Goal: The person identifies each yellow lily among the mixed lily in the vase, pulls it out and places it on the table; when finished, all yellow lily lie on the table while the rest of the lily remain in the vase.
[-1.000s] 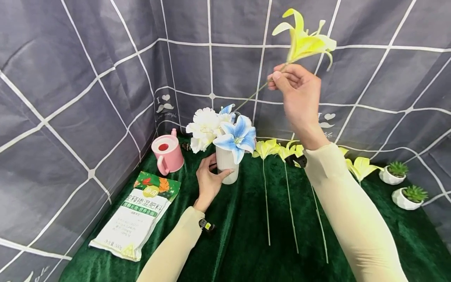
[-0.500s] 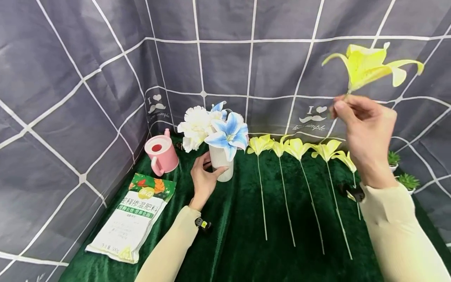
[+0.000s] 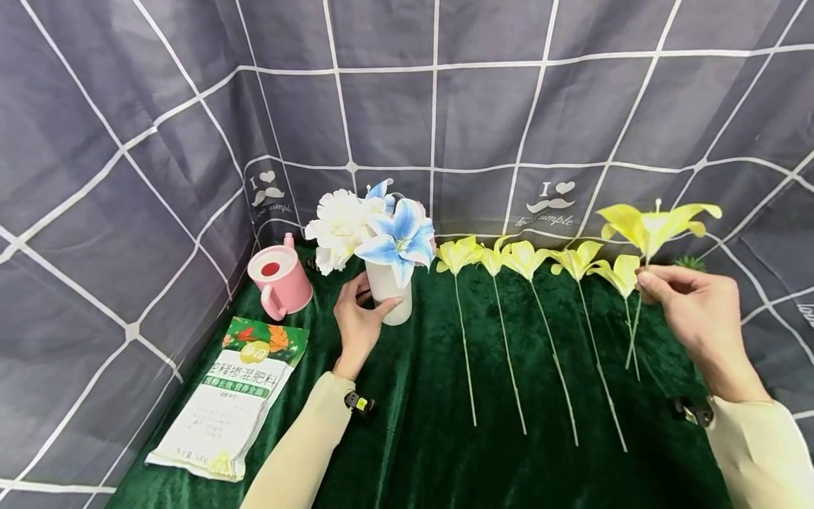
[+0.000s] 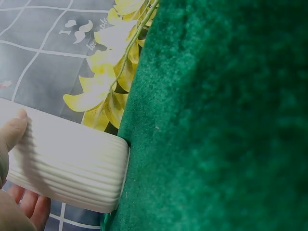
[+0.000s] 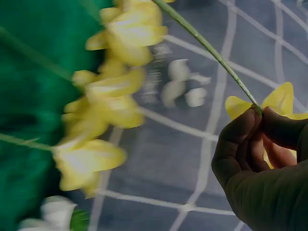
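My left hand (image 3: 359,322) grips the ribbed white vase (image 3: 396,300), thumb on its near side. The vase stands upright on the cloth, and its base meets the green cloth in the left wrist view. White blooms (image 3: 340,226) and blue-and-white lilies (image 3: 400,240) fill its top. At the right, my right hand (image 3: 702,318) pinches a yellow lily (image 3: 658,230) by the stem, just below the bloom. That lily is held upright, its stem (image 5: 207,45) crossing the right wrist view. Several more yellow lilies (image 3: 524,260) lie in a row between the hands, stems toward me.
A pink watering can (image 3: 286,279) stands left of the vase. In front of it lies a white and green fertilizer bag (image 3: 232,399). A small succulent (image 3: 691,263) is mostly hidden behind the right hand. Grey gridded curtain (image 3: 483,116) borders the green cloth (image 3: 426,396).
The right hand has carried the yellow lily away from the vase, right and then down, to the end of the row. The left hand keeps its hold on the vase.
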Available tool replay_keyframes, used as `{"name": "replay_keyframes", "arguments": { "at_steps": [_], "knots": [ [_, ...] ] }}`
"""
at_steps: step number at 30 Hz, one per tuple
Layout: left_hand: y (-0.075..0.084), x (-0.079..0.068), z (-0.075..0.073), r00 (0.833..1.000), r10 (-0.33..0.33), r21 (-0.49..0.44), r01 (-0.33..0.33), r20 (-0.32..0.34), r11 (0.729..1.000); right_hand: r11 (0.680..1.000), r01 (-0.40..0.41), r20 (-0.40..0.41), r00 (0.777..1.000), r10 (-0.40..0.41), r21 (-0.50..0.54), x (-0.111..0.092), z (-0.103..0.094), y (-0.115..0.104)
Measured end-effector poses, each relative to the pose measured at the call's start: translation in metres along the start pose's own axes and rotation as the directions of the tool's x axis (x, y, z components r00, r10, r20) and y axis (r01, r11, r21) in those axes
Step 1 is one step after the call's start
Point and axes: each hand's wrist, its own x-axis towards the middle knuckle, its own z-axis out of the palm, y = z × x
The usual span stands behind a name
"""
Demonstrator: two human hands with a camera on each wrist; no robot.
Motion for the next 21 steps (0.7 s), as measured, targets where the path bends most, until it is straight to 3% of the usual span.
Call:
{"name": "replay_keyframes", "arguments": {
  "at_steps": [5, 9, 21],
  "knots": [
    [0.0, 0.0, 0.001, 1.0, -0.004, 0.0, 0.004, -0.001, 1.0, 0.991, -0.058, 0.116, 0.991, 0.072, -0.12, -0.005, -0.001, 0.048],
    [-0.001, 0.0, 0.0, 1.0, -0.007, 0.006, 0.007, -0.006, 1.0, 0.982, -0.121, 0.226, 0.962, 0.152, -0.143, -0.007, 0.006, 0.074],
    [0.0, -0.001, 0.0, 1.0, -0.006, 0.003, 0.006, 0.0, 1.0, 0.962, -0.177, 0.37, 0.896, 0.246, -0.209, -0.009, 0.023, 0.109]
  ]
}}
